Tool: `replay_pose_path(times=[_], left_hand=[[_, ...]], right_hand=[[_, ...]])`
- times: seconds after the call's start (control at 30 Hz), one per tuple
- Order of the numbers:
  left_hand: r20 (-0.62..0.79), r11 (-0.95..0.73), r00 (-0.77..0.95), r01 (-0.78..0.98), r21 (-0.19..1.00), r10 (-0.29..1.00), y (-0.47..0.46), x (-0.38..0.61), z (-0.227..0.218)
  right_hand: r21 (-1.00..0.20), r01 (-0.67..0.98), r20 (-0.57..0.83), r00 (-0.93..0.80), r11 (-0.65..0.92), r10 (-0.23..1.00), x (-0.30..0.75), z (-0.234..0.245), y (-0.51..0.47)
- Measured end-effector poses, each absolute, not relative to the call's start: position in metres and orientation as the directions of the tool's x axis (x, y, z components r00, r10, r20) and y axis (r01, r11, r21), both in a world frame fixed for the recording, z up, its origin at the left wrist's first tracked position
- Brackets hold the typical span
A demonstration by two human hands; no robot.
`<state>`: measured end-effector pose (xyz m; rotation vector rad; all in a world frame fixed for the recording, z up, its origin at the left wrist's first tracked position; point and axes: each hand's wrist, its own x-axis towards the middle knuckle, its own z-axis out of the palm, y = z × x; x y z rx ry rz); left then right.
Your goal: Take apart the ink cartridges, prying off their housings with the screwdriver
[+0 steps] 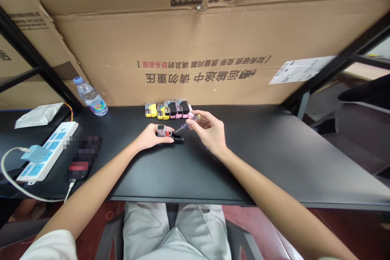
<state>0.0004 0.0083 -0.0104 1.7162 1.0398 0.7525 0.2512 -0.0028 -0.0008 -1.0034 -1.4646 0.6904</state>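
At the black table (258,162), a little in from the middle of its far edge, the person's left hand (149,138) closes around a small clear-and-black plastic ink cartridge (163,131) with a red patch on its side. Thumb and fingers pinch it low against the tabletop. A small black plastic piece (179,140) lies at the cartridge's right end, touching it or nearly so.

The right hand (210,131) holds a slim screwdriver with a clear handle (186,124) in a narrow fingertip grip. The handle sits up by the fingers and the metal shaft slants down to the left, its tip at the cartridge. Whether it touches, I cannot tell.

Behind the hands, along the far edge, stands a tight row of small plastic ink cartridges (169,110): yellow at the left, black in the middle, pink at the right. How much each contains cannot be made out. Towards the far left corner a clear plastic water bottle with a blue cap (91,97) stands close to the brown cardboard sheet (195,48) that walls the back. Its cap is on, and its level is too small to judge.

Near the left edge lies a white power strip with blue sockets (48,150), one pale plug seated in it. A flat white pouch (39,114) lies beyond it.
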Motion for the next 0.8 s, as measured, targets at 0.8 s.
replay_pose_path(times=[0.8], left_hand=[[0.021, -0.168, 0.456, 0.285, 0.943, 0.890, 0.0088, 0.0013, -0.0117]], right_hand=[[-0.843, 0.166, 0.504, -0.091, 0.512, 0.859, 0.2528, 0.0002, -0.0063]])
